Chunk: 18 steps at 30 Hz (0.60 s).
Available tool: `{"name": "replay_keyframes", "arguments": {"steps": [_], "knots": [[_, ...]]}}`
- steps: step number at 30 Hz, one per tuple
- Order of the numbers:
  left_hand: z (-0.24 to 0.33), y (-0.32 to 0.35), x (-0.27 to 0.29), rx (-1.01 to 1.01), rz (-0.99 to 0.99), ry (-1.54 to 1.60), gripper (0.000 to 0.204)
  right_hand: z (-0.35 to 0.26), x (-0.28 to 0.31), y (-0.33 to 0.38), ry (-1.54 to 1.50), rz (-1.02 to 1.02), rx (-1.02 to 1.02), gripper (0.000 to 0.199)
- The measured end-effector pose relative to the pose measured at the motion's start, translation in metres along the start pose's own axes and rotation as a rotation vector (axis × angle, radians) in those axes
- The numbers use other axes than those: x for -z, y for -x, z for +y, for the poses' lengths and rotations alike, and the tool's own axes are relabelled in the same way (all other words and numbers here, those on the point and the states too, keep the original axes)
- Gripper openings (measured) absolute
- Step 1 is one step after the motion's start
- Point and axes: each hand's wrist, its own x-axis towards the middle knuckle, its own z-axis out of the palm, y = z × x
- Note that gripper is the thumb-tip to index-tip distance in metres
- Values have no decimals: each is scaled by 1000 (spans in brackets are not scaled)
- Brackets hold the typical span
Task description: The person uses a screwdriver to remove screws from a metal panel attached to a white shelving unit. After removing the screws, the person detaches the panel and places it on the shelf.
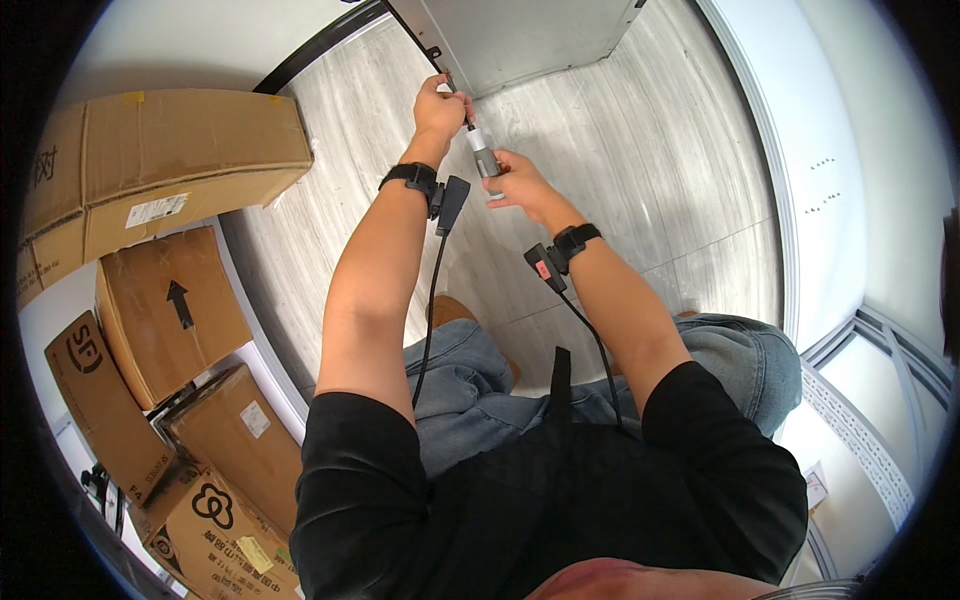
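My right hand (pixel 521 188) is wrapped round a grey and white cylindrical screwdriver (pixel 486 158), which looks powered. Its dark bit points up and slightly left toward the lower edge of a light grey metal panel (pixel 520 45). Close by the bit, my left hand (pixel 438 110) has its fingers pinched together at the panel's dark edge. Whatever lies between those fingers is too small to make out. Where the bit's tip ends is hidden by the left fingers.
Cardboard boxes (pixel 190 160) are stacked along the left side. Wood-look floor (pixel 640 170) lies under my hands. A white wall panel (pixel 800 130) stands on the right, with metal framing (pixel 850 430) below it. Cables (pixel 430 310) trail from bands on both wrists.
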Motion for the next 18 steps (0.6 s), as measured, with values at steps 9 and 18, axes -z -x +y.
{"name": "replay_keyframes", "arguments": {"steps": [9,18], "knots": [[13,8,-2,-19,69,-276,44,-2,-13,3,390,170,151,47],[10,6,0,46,39,-37,38,-8,3,6,-126,-114,-59,48]]}}
